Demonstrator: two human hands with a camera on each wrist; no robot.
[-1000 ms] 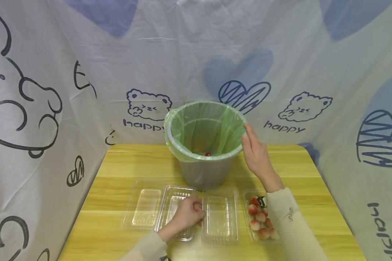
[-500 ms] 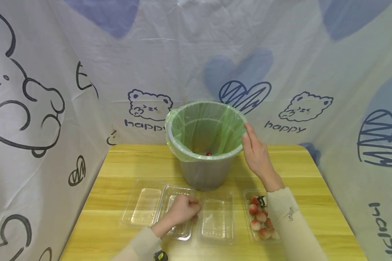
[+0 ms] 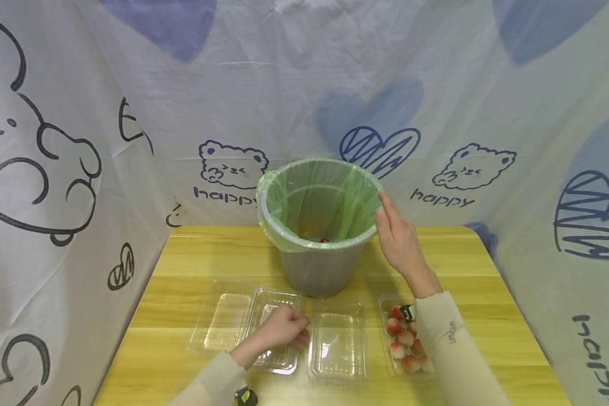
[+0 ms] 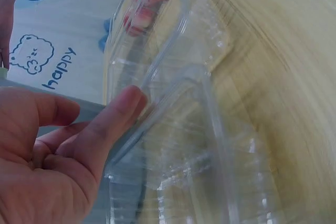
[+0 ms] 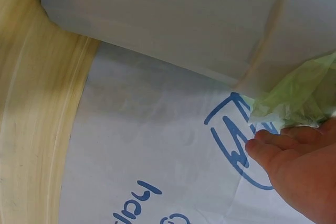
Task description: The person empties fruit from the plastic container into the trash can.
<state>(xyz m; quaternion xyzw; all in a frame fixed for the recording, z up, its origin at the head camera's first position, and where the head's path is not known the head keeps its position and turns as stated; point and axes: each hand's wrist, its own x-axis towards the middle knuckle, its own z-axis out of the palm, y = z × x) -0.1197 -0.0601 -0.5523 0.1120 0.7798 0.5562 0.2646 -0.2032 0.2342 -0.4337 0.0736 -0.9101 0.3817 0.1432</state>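
Note:
My left hand [image 3: 284, 325] hovers over a clear plastic container [image 3: 276, 358], fingers loosely curled and holding nothing. In the left wrist view its thumb [image 4: 118, 116] points out straight beside the clear rim [image 4: 202, 82] of a box. Just to the right of that hand lies another clear plastic container [image 3: 337, 344]. My right hand [image 3: 400, 242] rests with fairly straight fingers against the right rim of a grey bin [image 3: 317, 270]. A green bag [image 3: 289, 208] lines the bin, and the right wrist view shows the fingers at the bag's folded edge [image 5: 299, 93].
At far left lies a clear plastic tray or lid [image 3: 223, 321]. On the right, a clear box [image 3: 385, 355] holds several red-and-white peach-like balls [image 3: 405, 338], partly under the right forearm. Inside the bin is a small red item [image 3: 324, 241]. Printed cloth [image 3: 294, 101] surrounds the wooden table [image 3: 467, 327].
The clear container right of my left hand slid left, then slightly right. My left hand shifted left and now stands apart from it. The right hand stays at the bin rim.

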